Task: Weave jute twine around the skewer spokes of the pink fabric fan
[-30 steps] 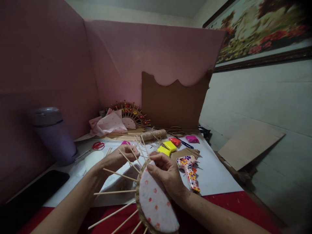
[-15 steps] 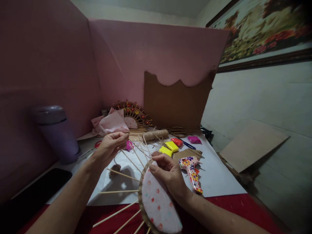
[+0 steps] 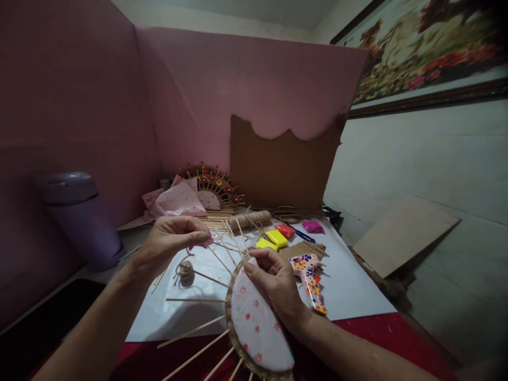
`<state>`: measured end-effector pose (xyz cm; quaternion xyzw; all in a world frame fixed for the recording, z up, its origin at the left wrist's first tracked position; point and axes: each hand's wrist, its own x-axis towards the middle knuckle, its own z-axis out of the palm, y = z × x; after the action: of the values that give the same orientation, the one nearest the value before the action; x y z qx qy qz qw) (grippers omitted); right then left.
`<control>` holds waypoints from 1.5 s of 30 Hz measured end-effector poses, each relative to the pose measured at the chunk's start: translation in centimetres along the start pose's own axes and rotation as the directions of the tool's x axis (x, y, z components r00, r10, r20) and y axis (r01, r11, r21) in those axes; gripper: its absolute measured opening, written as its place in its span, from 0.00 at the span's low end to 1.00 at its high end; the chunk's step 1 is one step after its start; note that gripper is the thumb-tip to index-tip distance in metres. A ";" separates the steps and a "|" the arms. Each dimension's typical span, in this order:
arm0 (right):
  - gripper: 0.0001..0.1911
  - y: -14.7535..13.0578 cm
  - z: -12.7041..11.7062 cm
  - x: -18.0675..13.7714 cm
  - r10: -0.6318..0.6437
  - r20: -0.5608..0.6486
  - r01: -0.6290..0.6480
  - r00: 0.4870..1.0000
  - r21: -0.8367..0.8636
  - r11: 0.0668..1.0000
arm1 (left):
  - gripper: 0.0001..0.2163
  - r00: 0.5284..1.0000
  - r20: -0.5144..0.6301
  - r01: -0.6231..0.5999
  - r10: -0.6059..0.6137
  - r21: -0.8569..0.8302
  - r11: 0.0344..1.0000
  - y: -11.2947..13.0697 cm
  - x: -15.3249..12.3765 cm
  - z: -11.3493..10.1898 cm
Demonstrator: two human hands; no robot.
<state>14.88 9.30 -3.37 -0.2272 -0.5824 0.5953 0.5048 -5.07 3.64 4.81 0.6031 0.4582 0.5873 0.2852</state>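
Observation:
My right hand (image 3: 278, 288) grips the upper edge of a half-round fan piece (image 3: 257, 328), covered in white cloth with red flowers and rimmed with jute. Thin wooden sticks (image 3: 198, 329) fan out from its left side. My left hand (image 3: 170, 241) is raised to the left of the sticks, fingers pinched on a jute string that runs down to a small jute ball (image 3: 184, 271) dangling just above the white paper (image 3: 349, 286).
A flowered glue gun (image 3: 307, 275), yellow clay blocks (image 3: 272, 241), red and pink clay, a twine spool (image 3: 250, 219), a finished stick fan (image 3: 212, 188) and pink cloth lie behind. A purple tumbler (image 3: 79, 217) stands left; a black phone (image 3: 39, 312) lies near it.
My left hand let go of the sticks, rose and pulled leftward on the jute string; the small jute ball came out from under it. The fan piece shifted slightly.

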 end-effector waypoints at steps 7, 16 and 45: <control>0.12 -0.3 0.1 0.0 0.013 0.001 -0.013 1.000 -0.005 1.000 | 0.07 0.982 0.157 0.129 -0.102 -0.171 0.977 0.0 -0.6 1.3; 0.11 0.0 0.0 0.0 0.014 0.041 -0.015 0.999 0.032 0.999 | 0.05 0.988 0.057 0.147 -0.146 -0.016 0.989 0.3 0.3 0.4; 0.12 0.0 0.3 -0.3 0.036 0.039 -0.037 0.999 0.036 0.999 | 0.05 0.970 0.240 -0.122 -0.026 0.580 0.806 2.3 3.5 0.7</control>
<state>14.74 8.94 -3.41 -0.2170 -0.5767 0.6192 0.4867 -4.23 5.93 8.27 0.7388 0.5650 0.3468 0.1210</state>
